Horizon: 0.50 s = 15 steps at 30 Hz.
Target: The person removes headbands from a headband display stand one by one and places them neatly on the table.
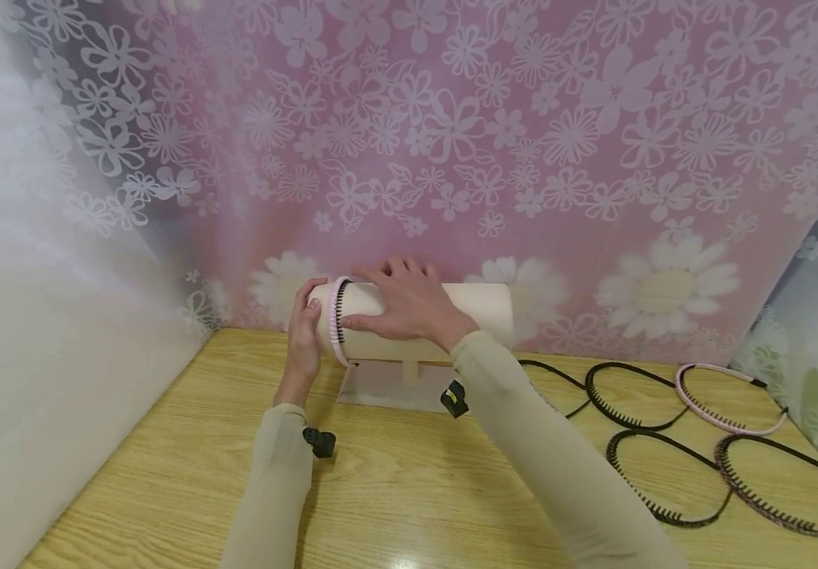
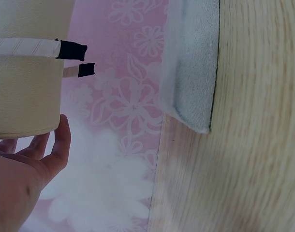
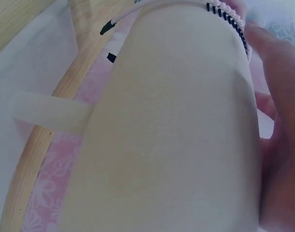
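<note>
A cream padded cylinder display stand (image 1: 481,314) lies sideways on a short post over a flat base (image 1: 378,386). Round its left part sits a pink headband (image 1: 333,322) with black comb teeth; its black-tipped ends (image 2: 72,50) jut below the cylinder in the left wrist view. My left hand (image 1: 303,330) grips the cylinder's left end, fingers bent at its rim. Across the top of the cylinder rests my right hand (image 1: 410,304), fingers spread over the far side, thumb pointing left, close to the headband's teeth. In the right wrist view, that hand (image 3: 285,121) lies along the cylinder's side.
On the right of the wooden table (image 1: 394,498) lie several toothed headbands: black ones (image 1: 625,399), another pink one (image 1: 721,419) and a dark patterned one (image 1: 757,506). A pink floral curtain (image 1: 451,158) hangs right behind the stand. White sheeting (image 1: 46,276) borders the left.
</note>
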Tool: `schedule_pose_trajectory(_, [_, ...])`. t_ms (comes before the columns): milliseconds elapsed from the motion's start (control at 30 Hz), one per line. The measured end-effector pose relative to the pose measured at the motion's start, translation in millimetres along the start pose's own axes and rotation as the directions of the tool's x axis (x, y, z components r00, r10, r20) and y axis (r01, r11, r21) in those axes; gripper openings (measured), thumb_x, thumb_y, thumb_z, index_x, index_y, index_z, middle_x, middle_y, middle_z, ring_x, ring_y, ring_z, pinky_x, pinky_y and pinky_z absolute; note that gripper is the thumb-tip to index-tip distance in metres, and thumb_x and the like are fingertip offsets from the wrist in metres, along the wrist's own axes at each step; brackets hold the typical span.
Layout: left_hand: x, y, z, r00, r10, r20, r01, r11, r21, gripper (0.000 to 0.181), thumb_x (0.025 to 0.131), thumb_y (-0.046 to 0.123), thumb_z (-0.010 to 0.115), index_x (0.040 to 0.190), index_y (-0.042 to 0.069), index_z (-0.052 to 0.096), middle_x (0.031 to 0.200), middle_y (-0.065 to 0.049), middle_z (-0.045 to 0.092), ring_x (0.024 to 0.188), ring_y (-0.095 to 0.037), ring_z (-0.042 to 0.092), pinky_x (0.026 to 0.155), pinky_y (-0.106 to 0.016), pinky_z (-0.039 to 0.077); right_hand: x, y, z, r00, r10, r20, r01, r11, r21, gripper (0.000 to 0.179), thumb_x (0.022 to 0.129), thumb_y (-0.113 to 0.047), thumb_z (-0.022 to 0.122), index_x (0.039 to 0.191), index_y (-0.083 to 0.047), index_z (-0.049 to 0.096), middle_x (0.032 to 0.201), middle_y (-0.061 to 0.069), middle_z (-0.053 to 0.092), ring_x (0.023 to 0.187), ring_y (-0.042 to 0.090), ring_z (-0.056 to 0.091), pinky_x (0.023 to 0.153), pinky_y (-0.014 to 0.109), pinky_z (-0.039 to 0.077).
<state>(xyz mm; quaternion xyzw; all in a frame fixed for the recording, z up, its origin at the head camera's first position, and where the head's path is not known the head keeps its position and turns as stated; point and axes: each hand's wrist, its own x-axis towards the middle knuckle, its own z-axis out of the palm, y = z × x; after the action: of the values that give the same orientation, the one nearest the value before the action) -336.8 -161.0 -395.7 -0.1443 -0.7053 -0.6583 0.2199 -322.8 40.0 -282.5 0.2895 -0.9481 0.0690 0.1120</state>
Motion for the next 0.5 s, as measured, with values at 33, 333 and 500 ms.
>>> schedule_pose_trajectory(33, [0.1,-0.1,0.0,1.000,0.001,0.000,-0.001,1.000,-0.003,0.047,0.104,0.036,0.033,0.146,0.023,0.047,0.124,-0.002,0.055,0.092,-0.019,0.059,0.069,-0.029,0.054,1.8,-0.4,0.2,1.000,0.003,0.011,-0.003,1.000,-0.003,0.085,0.086,-0.083,0.051,0.158,-0.041,0.035,0.130,0.003,0.052,0.120,0.024,0.046,0.096,0.047,0.036])
schedule_pose_trajectory(333, [-0.5,0.8,-0.2,1.000,0.018,0.011,-0.018,1.000,-0.014,0.048,0.104,0.035,0.032,0.147,0.020,0.046,0.120,-0.002,0.055,0.091,-0.018,0.059,0.069,-0.029,0.054,13.9,-6.4,1.2,0.998,0.025,0.062,-0.021,0.997,-0.070,0.091,0.079,-0.092,0.045,0.157,-0.047,0.033,0.132,0.007,0.050,0.122,0.028,0.045,0.094,0.048,0.036])
schedule_pose_trajectory(500, [0.0,-0.6,-0.3,1.000,0.020,0.007,-0.020,1.000,-0.011,0.049,0.104,0.036,0.031,0.147,0.021,0.046,0.118,-0.001,0.055,0.089,-0.017,0.059,0.067,-0.028,0.053,15.7,-8.0,3.1,0.998,0.015,0.058,-0.010,0.996,-0.090,0.091,0.080,-0.091,0.045,0.157,-0.045,0.034,0.128,0.008,0.051,0.119,0.028,0.045,0.091,0.048,0.035])
